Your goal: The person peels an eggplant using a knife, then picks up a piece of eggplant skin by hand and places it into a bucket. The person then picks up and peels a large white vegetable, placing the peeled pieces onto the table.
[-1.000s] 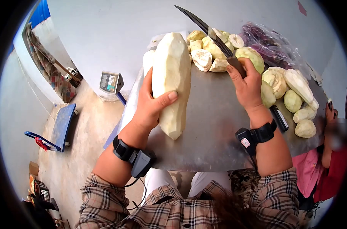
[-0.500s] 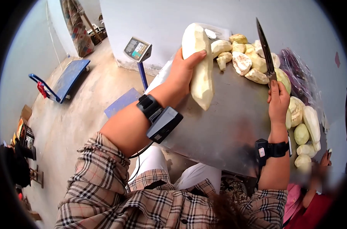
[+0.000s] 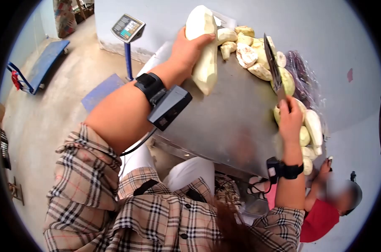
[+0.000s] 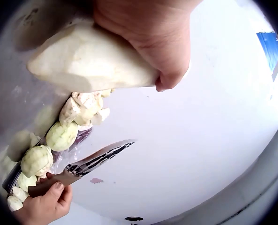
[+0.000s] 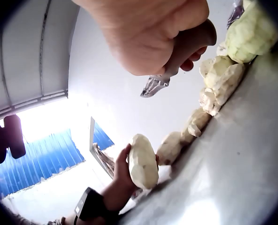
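Note:
My left hand [image 3: 188, 49] grips a long, pale peeled vegetable [image 3: 205, 63] near the far left part of the metal table, thumb across its upper side. In the left wrist view the same vegetable [image 4: 89, 61] lies in that hand, its tapered end free. My right hand [image 3: 290, 119] holds a knife [image 3: 274, 67] by its brown handle, blade pointing up and away, near the peeled pieces on the right. The blade is apart from the vegetable. In the right wrist view the fingers wrap round the handle [image 5: 190, 44], and most of the blade is hidden.
Peeled pieces [image 3: 246, 55] line the table's back and right edges, beside a clear bag of purple things [image 3: 297, 77]. A scale display [image 3: 128, 27] on a blue post stands left of the metal table [image 3: 232, 113]. A blue trolley [image 3: 50, 63] is farther left. Another person [image 3: 324, 214] sits at right.
The view has turned and shifted. My left hand has carried the vegetable toward the table's far left, away from my body. The knife is farther from it, still held in my right hand.

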Tool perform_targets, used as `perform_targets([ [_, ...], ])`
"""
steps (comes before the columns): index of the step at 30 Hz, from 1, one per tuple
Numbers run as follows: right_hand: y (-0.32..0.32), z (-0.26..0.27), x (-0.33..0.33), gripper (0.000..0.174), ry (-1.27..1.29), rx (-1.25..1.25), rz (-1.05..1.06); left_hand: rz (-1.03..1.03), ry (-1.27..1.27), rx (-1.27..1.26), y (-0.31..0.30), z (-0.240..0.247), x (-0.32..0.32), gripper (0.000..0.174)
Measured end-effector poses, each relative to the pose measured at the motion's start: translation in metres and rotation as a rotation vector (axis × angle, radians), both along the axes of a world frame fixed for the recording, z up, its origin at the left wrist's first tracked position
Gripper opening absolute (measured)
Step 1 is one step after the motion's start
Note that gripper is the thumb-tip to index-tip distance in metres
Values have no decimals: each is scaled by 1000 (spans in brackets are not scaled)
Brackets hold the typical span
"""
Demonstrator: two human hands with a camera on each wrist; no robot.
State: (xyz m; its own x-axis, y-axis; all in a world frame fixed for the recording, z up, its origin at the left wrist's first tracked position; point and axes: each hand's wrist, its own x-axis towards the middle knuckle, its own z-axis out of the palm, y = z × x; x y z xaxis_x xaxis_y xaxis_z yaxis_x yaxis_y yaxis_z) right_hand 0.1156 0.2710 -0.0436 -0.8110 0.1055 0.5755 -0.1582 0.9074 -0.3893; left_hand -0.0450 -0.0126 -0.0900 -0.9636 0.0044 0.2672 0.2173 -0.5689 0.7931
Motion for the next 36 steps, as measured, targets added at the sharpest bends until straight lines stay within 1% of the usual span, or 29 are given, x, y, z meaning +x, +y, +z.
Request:
perform_targets([
  [1, 2, -10, 9, 27, 72, 158, 9, 11, -39, -7, 1, -1, -1, 61],
  [3, -4, -32, 32, 23, -105, 467, 86, -26, -6, 2, 1, -3, -1, 64],
  [6, -18, -31, 45, 21, -250, 364, 105, 29, -21, -35, 1, -1, 1, 73],
  [9, -19, -28, 43, 21, -246, 316, 93, 9, -21, -18, -1, 3, 8, 75],
  [10, -22, -26, 42, 21, -195, 296, 72, 21, -32, -28, 0, 1, 6, 75],
  [13, -20, -29, 40, 21, -47, 366, 65, 52, -52, -33, 1, -3, -1, 77],
  [14, -17, -29, 41, 21, -216, 497, 120, 48, -52, -16, 0, -2, 0, 78],
  [17, -14, -27, 43, 22, -157, 381, 56, 41, -60, -3, 0, -1, 0, 80],
  [18, -21, -21, 44, 24, -100, 248, -15, 45, -68, 0, -1, -1, 0, 81],
  [21, -11, -32, 48, 25, -47, 464, -10, 42, -49, -1, 0, -3, 2, 71],
  [22, -16, -39, 54, 25, -238, 529, 61, 57, -53, -8, 1, -4, 1, 71],
  [25, -17, -31, 54, 26, -114, 428, 34, 90, -54, -27, 5, -7, -7, 68],
  [26, -19, -27, 53, 27, -31, 368, -21, 92, -56, -31, 6, -7, -8, 67],
  [29, -11, -40, 56, 27, -87, 611, 38, 118, -57, -17, 6, -9, -6, 64],
  [30, -18, -46, 59, 28, -258, 504, 48, 125, -52, -13, 7, -8, -6, 64],
  [33, -17, -38, 56, 29, -75, 442, -2, 157, -105, -42, 7, -8, -11, 65],
  [36, -17, -54, 59, 31, -159, 492, 35, 104, -96, -18, 7, -11, -14, 88],
])
